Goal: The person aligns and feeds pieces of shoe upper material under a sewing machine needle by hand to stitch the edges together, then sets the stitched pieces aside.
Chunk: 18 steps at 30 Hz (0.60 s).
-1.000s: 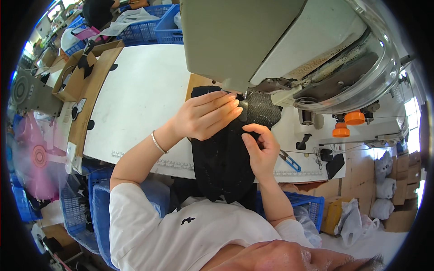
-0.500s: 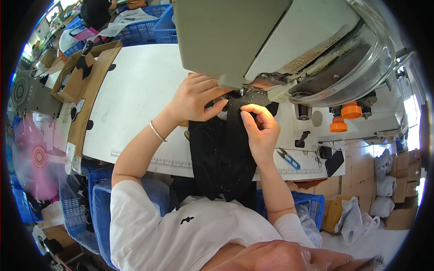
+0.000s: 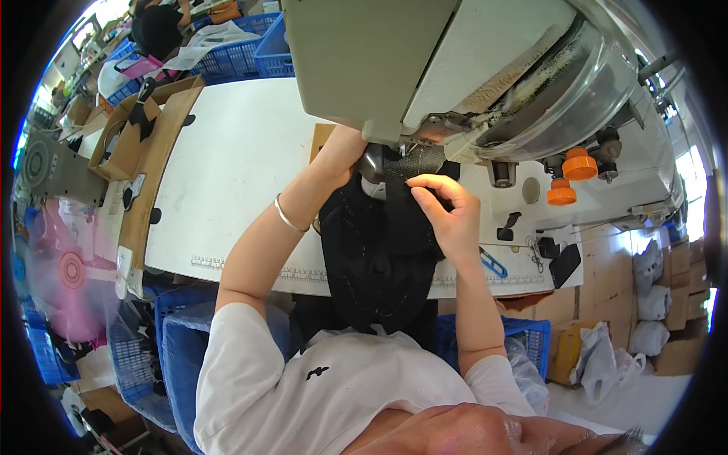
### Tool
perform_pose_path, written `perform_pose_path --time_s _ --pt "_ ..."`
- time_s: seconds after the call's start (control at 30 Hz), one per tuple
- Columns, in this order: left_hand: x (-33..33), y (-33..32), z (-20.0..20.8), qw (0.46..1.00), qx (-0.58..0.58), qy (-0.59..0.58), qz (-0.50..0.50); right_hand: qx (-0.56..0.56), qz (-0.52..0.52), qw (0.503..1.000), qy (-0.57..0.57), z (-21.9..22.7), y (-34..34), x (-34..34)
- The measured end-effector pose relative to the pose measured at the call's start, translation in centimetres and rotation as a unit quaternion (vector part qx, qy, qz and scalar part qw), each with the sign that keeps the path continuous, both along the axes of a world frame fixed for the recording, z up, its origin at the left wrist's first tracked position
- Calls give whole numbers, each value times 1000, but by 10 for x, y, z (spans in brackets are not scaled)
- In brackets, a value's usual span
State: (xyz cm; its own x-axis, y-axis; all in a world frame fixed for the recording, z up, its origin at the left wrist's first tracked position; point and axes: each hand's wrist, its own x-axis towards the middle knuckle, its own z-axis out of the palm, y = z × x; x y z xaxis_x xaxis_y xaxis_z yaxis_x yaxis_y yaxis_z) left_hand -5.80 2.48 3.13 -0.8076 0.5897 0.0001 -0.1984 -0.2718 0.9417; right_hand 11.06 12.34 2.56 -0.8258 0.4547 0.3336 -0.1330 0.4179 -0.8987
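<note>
A black fabric piece (image 3: 371, 258) hangs from the arm of the sewing machine (image 3: 371, 61) down over the table's front edge. A dark textured band (image 3: 406, 205) runs along its upper middle, under the machine head. My right hand (image 3: 453, 216) is closed in a pinch, thumb and forefinger at the right edge of this band. My left hand (image 3: 343, 155) reaches up beside the machine head, left of the band. Its fingers are hidden behind the machine, so what they touch does not show.
On the white table (image 3: 227, 174), blue thread snips (image 3: 493, 263) and a small black block lie at the right. Orange knobs (image 3: 580, 164) stick out below the clear guard. A cardboard box (image 3: 121, 148) sits at the left, near a pink fan (image 3: 70, 269). Blue crates (image 3: 231, 64) stand behind.
My left hand has moved from the front of the fabric to up behind the machine head. A rounded dark machine part now shows beside the band. My right hand keeps its pinch.
</note>
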Motion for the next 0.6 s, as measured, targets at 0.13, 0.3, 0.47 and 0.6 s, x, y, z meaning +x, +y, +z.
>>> perform_pose_path --time_s 0.13,0.3,0.47,0.6 --pt "11 -17 -12 983 47 145 99 78 -29 995 49 2 15 6" --pt "12 -139 -8 975 153 68 148 27 -59 997 46 -33 27 38" --pt "-37 -248 11 958 26 80 273 35 -29 999 -4 -63 -3 61" --pt "-115 -265 -55 953 -181 85 226 104 -50 993 -6 -79 -16 61"
